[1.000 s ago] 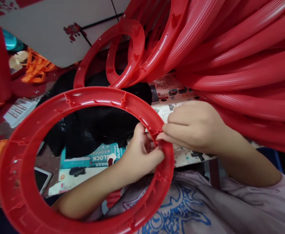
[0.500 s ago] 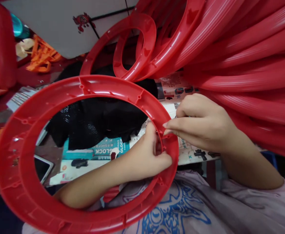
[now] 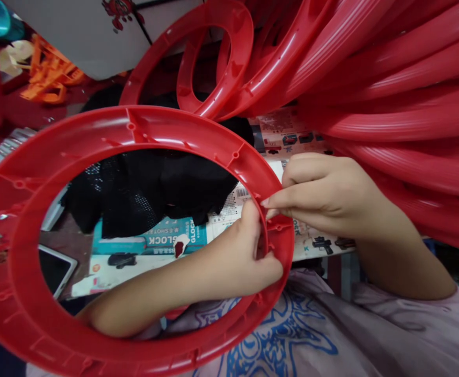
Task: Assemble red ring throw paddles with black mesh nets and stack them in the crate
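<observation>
A large red plastic ring [image 3: 21, 256] is held up in front of me, its hollow side showing ribs and screw posts. My left hand [image 3: 248, 256] is closed around the ring's right side, the forearm showing through its opening; some fingers are hidden behind the rim. At that same section, my right hand [image 3: 323, 191] is closed in a pinch, thumb and fingertips at the channel near the inner rim. Whatever lies between those fingertips is too small or hidden to make out. Beneath the ring are black cloth [image 3: 166, 183] and a printed cardboard sheet [image 3: 150, 241].
Many red rings [image 3: 370, 110] are stacked at the upper right, with several leaning loose rings [image 3: 237, 57] beside them. Orange plastic parts [image 3: 52, 73] lie at the upper left. A phone-like device [image 3: 56, 269] rests below the ring, and a white panel [image 3: 76, 31] stands behind.
The view has shifted slightly, and the ring now reaches the left edge. Both hands keep their hold at the ring's right side, with the right fingertips slightly moved along the channel.
</observation>
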Available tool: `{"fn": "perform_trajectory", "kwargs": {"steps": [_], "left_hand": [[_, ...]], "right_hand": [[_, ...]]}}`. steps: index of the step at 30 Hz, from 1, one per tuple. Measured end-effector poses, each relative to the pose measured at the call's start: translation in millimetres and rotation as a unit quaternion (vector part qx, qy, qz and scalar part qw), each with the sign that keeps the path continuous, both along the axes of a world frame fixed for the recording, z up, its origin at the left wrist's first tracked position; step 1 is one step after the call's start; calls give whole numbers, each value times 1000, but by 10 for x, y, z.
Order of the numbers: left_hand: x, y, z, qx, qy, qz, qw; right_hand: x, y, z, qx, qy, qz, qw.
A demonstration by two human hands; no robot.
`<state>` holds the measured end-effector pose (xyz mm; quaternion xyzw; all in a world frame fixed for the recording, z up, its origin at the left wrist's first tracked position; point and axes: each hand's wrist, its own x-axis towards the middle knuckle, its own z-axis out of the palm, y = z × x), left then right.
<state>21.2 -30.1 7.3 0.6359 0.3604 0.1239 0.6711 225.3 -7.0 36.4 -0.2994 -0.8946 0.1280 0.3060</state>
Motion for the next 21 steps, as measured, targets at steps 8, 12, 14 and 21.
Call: {"fn": "perform_trajectory", "kwargs": {"steps": [8, 12, 14, 21], "left_hand": [[45, -17, 77, -82, -29, -3, 996], [142, -27, 99, -166, -163, 104, 967], [180, -24, 91, -183, -173, 151, 956], [94, 79, 82, -132, -133, 96, 978]], "right_hand": [[45, 48, -35, -19, -41, -22, 999], [38, 58, -47, -18, -54, -33, 998], [24, 51, -56, -2, -81, -21, 996], [44, 9, -49, 57, -68, -101, 991]]}}
